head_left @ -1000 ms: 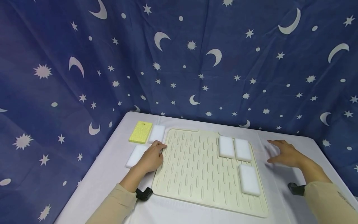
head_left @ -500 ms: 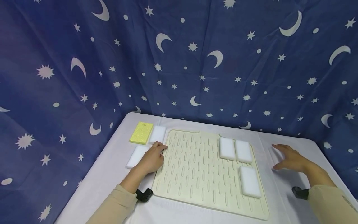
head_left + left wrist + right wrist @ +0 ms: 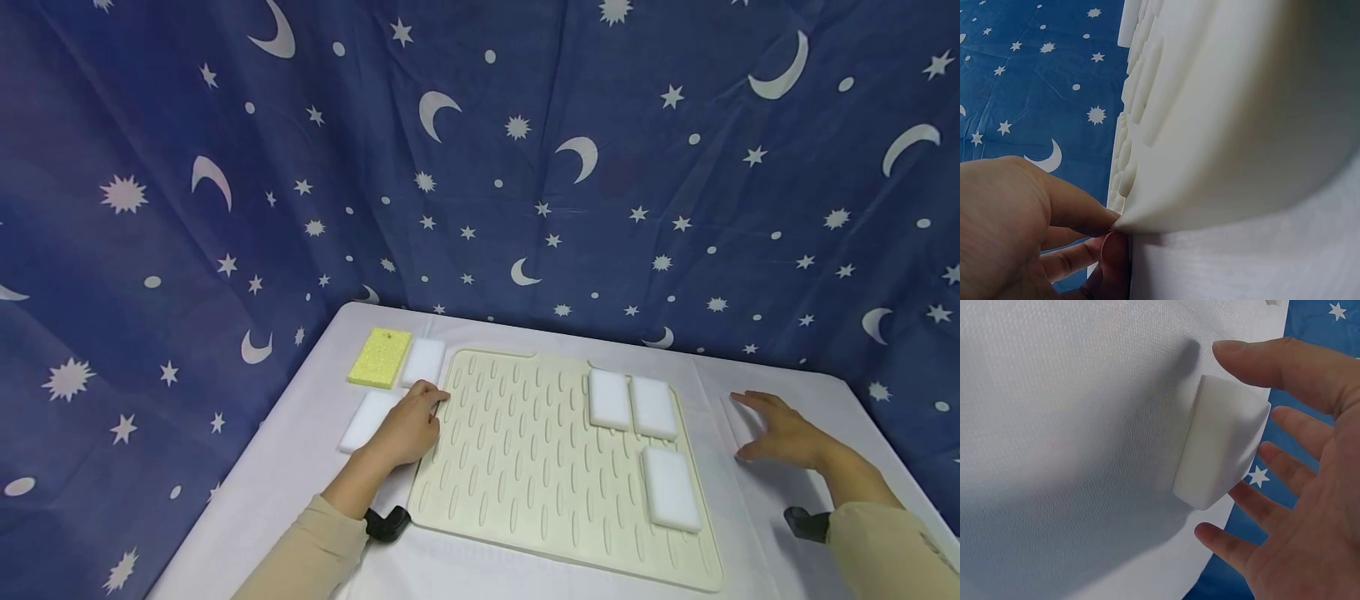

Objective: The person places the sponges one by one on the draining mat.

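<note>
My left hand [image 3: 408,427] is at the left edge of a cream ridged mat [image 3: 517,467]. In the left wrist view, the fingers and thumb pinch the rim of the mat [image 3: 1210,125]. My right hand [image 3: 783,433] hovers right of the mat with fingers spread. The right wrist view shows a white sponge [image 3: 1219,440] on the cloth between the thumb and fingers of my right hand [image 3: 1304,462], with a gap around it. On the mat's right part lie white sponges: one [image 3: 609,398] beside another [image 3: 653,407], and a third [image 3: 671,489] nearer.
Left of the mat lie a yellow sponge [image 3: 380,357], a white sponge [image 3: 423,362] beside it, and another white sponge [image 3: 369,419] partly behind my left hand. A white cloth [image 3: 480,575] covers the table. A blue star-patterned curtain [image 3: 480,208] hangs behind and at the left.
My right hand has moved slightly right and toward me, away from the mat. The left hand stays at the mat's edge. The head view has shifted slightly.
</note>
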The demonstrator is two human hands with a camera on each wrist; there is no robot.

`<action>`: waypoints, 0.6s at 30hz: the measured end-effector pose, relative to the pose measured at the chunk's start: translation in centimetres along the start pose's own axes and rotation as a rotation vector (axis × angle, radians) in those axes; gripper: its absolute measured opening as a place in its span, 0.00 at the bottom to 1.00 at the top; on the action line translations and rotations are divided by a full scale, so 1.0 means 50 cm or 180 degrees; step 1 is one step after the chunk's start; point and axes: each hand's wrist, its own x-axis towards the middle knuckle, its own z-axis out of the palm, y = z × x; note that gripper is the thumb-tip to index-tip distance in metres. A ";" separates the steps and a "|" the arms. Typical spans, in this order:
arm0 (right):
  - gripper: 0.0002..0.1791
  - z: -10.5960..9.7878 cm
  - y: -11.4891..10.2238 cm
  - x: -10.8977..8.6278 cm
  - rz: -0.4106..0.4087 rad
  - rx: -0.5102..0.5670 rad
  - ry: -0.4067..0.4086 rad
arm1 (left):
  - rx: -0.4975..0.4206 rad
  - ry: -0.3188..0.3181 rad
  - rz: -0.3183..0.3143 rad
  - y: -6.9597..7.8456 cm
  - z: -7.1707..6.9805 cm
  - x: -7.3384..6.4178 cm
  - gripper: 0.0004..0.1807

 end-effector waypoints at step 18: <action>0.58 0.001 0.016 0.010 -0.0055 -0.0027 0.0090 | 0.0006 -0.0004 -0.0013 -0.004 0.003 0.001 0.24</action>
